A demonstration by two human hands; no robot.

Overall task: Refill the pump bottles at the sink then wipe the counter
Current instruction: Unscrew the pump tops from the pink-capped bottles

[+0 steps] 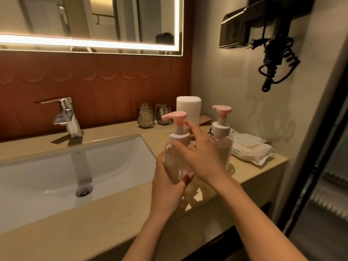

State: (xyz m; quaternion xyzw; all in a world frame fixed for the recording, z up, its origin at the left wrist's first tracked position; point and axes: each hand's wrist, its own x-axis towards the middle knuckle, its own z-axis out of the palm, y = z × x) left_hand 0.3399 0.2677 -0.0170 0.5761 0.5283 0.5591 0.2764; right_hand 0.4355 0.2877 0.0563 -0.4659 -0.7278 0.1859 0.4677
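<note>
Beside the sink [56,166], on the beige counter [75,232], a clear pump bottle [176,147] with a pink pump is gripped round its base by the left hand [165,187]. The right hand [199,157] curls its fingers round the bottle's collar. A second pump bottle [222,134] stands just behind, near a white wipes packet [252,149].
</note>
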